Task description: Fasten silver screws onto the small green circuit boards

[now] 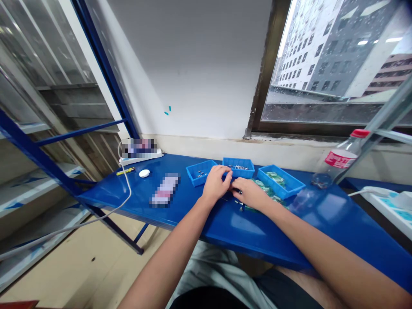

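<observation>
My left hand [217, 182] is at the front of the small blue bins, fingers bent and closed together toward the right hand. My right hand [248, 191] is low over the blue table, its fingers curled inward. The fingertips of both hands almost meet; whatever they pinch is hidden or too small to name. Several small screws [240, 206] lie on the table just below my right hand. Green circuit boards [262, 186] lie beyond and beside that hand, partly covered by it. Directly behind the hands is a blue bin [243, 173] with silvery screws [238, 167].
A left blue bin [195, 180] holds a few small parts; a right one [289, 192] holds green boards. A clear bottle [337, 161] with a red cap stands at right. A phone-like item [165, 190], white oval object [144, 173], yellow tool [125, 171] and cable [128, 191] are left.
</observation>
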